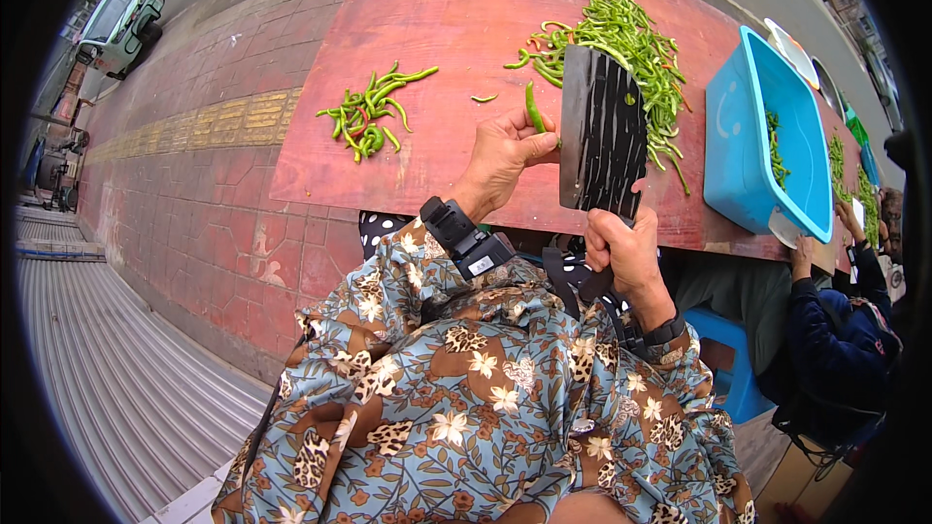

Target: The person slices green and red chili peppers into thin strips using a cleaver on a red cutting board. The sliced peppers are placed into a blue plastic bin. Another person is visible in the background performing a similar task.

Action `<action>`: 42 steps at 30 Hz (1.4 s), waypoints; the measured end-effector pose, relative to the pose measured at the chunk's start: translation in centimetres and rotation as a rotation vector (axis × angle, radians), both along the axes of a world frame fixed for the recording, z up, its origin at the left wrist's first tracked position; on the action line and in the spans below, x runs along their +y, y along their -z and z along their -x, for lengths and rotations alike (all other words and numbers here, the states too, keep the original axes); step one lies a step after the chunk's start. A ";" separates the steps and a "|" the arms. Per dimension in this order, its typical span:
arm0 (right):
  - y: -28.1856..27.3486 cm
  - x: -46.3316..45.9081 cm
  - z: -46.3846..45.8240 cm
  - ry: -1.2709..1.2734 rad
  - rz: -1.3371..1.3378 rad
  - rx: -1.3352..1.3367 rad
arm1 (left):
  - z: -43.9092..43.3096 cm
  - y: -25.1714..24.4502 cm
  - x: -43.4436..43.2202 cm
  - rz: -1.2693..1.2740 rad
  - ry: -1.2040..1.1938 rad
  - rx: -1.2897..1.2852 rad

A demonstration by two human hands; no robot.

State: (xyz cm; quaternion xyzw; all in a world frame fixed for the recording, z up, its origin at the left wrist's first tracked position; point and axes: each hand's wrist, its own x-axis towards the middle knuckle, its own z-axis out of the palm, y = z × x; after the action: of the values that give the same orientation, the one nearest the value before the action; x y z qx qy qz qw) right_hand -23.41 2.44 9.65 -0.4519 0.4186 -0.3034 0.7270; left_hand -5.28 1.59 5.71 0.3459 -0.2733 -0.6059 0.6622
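My left hand point(502, 156) pinches a green chili pepper point(534, 108) between thumb and fingers, its tip pointing away from me. In my right hand point(622, 251) is a cleaver point(604, 131) with a broad dark blade, raised upright above the table's near edge. The blade stands just right of the pepper's lower end, and I cannot tell if they touch. A bit of green pepper clings to the blade face. Beyond the cleaver lies a large heap of green peppers point(619, 25) with a few red ones. A smaller pile of peppers point(371, 113) rests to the left.
The red wooden table point(437, 14) holds a blue plastic tub point(735, 131) with some peppers inside, on the right. Past it a co-worker's hand point(801, 255) is near the tub's corner. A blue stool point(728, 349) stands below. Brick paving point(218, 233) lies left.
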 end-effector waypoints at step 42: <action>1.5 1.5 -1.1 0.141 0.186 -0.021 | 2.2 -0.7 0.8 0.014 -0.070 0.162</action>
State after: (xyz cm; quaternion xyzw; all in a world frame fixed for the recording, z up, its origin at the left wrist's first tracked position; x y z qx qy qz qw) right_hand -22.34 3.94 8.14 -0.4835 0.4119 -0.3960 0.6632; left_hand -7.48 2.41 6.37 0.3003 -0.2109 -0.6066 0.7053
